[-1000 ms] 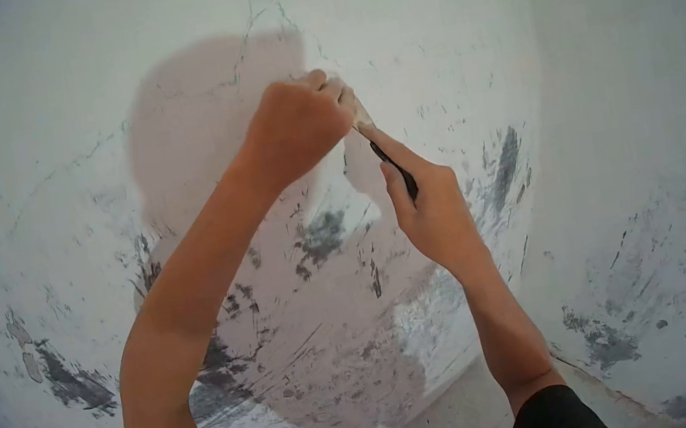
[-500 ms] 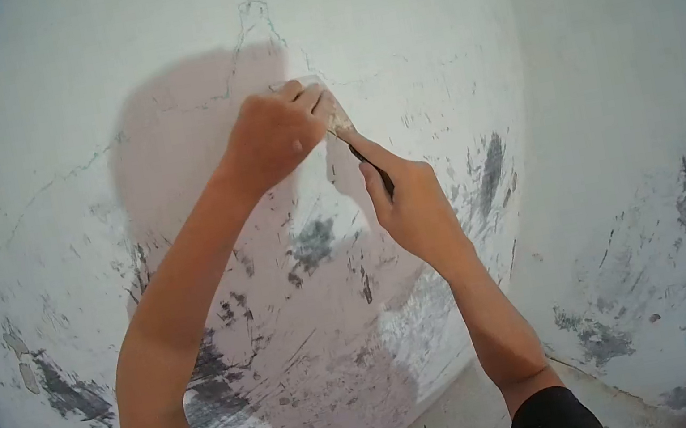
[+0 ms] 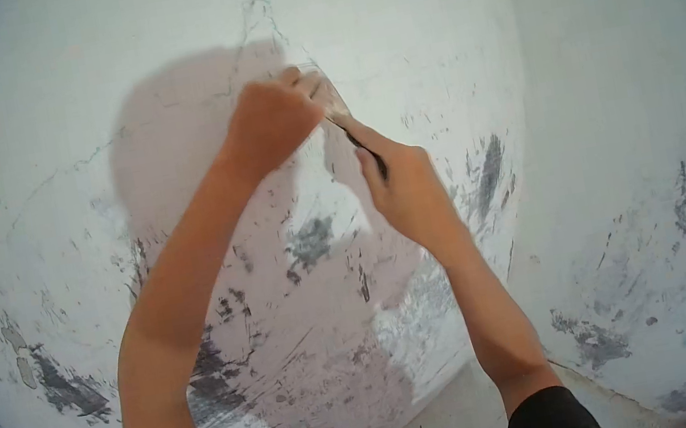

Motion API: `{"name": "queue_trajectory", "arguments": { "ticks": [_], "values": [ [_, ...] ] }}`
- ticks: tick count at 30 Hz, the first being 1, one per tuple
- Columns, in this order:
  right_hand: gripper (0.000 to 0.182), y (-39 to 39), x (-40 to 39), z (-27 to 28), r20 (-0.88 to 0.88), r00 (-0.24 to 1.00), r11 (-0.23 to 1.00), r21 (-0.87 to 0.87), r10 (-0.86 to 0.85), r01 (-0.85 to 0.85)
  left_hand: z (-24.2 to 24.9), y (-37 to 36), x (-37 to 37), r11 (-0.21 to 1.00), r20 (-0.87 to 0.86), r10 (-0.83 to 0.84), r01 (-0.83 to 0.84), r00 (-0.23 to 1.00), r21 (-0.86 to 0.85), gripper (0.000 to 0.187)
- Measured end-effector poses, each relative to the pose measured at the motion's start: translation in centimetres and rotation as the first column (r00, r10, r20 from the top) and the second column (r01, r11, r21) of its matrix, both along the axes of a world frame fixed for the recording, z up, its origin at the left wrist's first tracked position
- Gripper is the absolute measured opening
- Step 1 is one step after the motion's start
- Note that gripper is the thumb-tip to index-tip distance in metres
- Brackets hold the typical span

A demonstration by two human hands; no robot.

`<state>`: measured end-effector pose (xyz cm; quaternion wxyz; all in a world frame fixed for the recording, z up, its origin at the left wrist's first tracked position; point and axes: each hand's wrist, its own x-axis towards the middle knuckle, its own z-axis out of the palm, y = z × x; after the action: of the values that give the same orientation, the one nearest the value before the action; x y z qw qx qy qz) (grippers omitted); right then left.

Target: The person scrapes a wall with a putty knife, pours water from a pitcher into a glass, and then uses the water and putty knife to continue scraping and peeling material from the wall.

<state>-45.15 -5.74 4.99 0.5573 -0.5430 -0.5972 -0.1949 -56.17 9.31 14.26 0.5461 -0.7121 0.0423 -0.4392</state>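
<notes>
scraper (image 3: 368, 153) with a black handle and flat pale blade is sitting tilted near twelve o'clock, by a white, grey-smudged wall (image 3: 418, 11). the bare right hand (image 3: 410, 194), at five o'clock, is wrapping around its handle. the bare left hand (image 3: 273, 119) is curling at the blade's nine o'clock side; i cannot tell if it is pinching.

Scuffed white wall (image 3: 408, 4), grey patches (image 3: 311, 242), adjoining wall (image 3: 611, 78) at right, pale floor (image 3: 454, 417)
</notes>
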Motion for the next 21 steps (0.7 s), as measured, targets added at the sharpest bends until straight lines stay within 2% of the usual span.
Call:
{"name": "queue_trajectory", "arguments": {
  "ticks": [2, 4, 5, 7, 10, 12, 13, 14, 15, 18, 19, 21],
  "values": [
    [0.046, 0.1, -0.2, -0.4, -0.002, 1.000, 1.000, 0.010, -0.023, 0.024, 0.3, -0.1, -0.1, 0.982, -0.017, 0.149, -0.150, 0.989, -0.115, 0.027],
    [0.046, -0.7, -0.2, -0.4, 0.013, 1.000, 1.000, -0.011, 0.009, -0.009, -0.4, -0.2, -0.4, 0.982, -0.015, 0.155, -0.156, 0.988, -0.104, 0.028],
    [0.046, -0.1, 0.1, -0.3, 0.014, 1.000, 1.000, 0.000, 0.007, -0.007, -0.4, -0.1, -0.8, 0.993, 0.011, 0.100, -0.099, 0.995, -0.062, 0.028],
    [0.046, 1.5, 0.3, -0.1, 0.105, 0.994, 0.992, 0.129, -0.024, 0.011, 0.2, 0.0, -1.1, 0.999, 0.033, 0.045, -0.044, 0.998, -0.018, 0.028],
    [0.046, 1.4, -0.5, 0.5, 0.019, 0.999, 0.992, 0.125, 0.027, -0.029, 1.5, -0.7, -1.0, 0.997, 0.093, 0.073, -0.073, 0.993, -0.009, 0.027],
    [0.046, -0.1, -0.4, 0.2, 0.032, 0.998, 0.989, 0.132, 0.060, -0.064, 0.8, -1.7, -1.3, 0.940, -0.085, 0.287, -0.298, 0.954, -0.165, 0.026],
    [0.047, -1.1, -0.6, -0.1, 0.011, 0.999, 0.999, 0.020, 0.045, -0.045, 0.3, -1.6, -1.3, 0.940, -0.077, 0.290, -0.299, 0.954, -0.164, 0.026],
    [0.048, -1.8, -0.7, -0.7, -0.010, 1.000, 0.995, -0.098, 0.028, -0.029, -0.8, -1.0, -1.1, 0.970, -0.071, 0.192, -0.200, 0.979, -0.135, 0.026],
    [0.050, -1.4, -0.4, -1.8, 0.017, 0.999, 0.998, -0.046, 0.031, -0.030, -1.6, -0.5, -0.9, 0.990, -0.070, 0.092, -0.099, 0.993, -0.104, 0.025],
    [0.050, -0.9, -0.2, -3.4, 0.002, 1.000, 1.000, -0.004, 0.021, -0.021, -2.8, -0.1, -0.2, 0.992, -0.048, 0.015, -0.021, 0.999, -0.121, 0.025],
    [0.050, 0.1, 0.0, -3.0, 0.011, 0.999, 0.999, 0.005, 0.033, -0.033, -2.6, -0.1, 0.2, 0.998, -0.003, 0.015, -0.015, 1.000, -0.067, 0.025],
    [0.050, 1.0, 0.6, -2.4, -0.037, 0.999, 0.999, 0.033, -0.009, 0.010, -1.6, 0.0, 0.8, 0.996, 0.003, 0.036, -0.036, 0.999, -0.085, 0.025]
  ]
}}
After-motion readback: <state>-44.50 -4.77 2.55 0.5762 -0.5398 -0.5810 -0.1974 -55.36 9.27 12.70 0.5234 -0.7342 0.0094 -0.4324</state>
